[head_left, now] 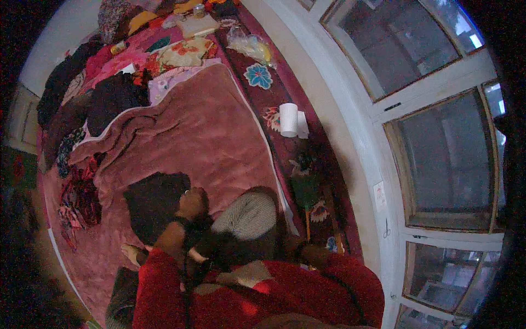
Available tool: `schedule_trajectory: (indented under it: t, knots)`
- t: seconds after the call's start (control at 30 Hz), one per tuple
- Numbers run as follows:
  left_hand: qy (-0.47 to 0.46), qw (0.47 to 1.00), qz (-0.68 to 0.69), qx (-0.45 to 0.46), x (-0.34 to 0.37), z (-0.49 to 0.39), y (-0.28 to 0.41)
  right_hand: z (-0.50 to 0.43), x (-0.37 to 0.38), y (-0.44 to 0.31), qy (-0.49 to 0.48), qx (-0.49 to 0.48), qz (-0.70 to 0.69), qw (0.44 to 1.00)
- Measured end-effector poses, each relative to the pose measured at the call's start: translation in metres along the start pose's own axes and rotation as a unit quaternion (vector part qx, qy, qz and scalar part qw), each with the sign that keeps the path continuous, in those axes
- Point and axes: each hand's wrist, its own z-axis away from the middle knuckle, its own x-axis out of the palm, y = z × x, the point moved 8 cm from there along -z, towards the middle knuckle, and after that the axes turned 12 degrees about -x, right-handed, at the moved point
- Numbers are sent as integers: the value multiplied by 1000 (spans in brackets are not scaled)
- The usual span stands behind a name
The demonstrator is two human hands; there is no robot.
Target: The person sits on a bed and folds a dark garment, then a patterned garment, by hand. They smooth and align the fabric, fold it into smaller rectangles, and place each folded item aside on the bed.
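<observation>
My left hand (194,203), with a ring on one finger, is curled at the right edge of a dark folded cloth (158,201). Whether its fingers grip the cloth is unclear. The cloth lies on a pinkish-brown blanket (205,119) in front of my crossed legs. My knee in grey patterned fabric (248,214) is just right of that hand. In deep shadow to the right of the knee is my right hand (292,246), low beside my red sleeve; its fingers and anything in them are hidden.
A white cylinder (289,120) stands on the dark red floral cover along the windowed wall. Crumpled dark red patterned fabric (82,197) lies at left. Dark clothes (117,103), a floral cloth (185,53) and a clear plastic bag (248,45) are farther off.
</observation>
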Motion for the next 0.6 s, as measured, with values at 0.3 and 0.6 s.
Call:
schedule_trajectory:
  t: [0.3, 0.6]
  knots:
    - [120, 979, -150, -60, 6, 2, 3, -107, -220, -174, 372, -354, 168, 841]
    - [-51, 996, 16, 68, 34, 3, -13, -259, -181, -306, 272, -327, -298, 854]
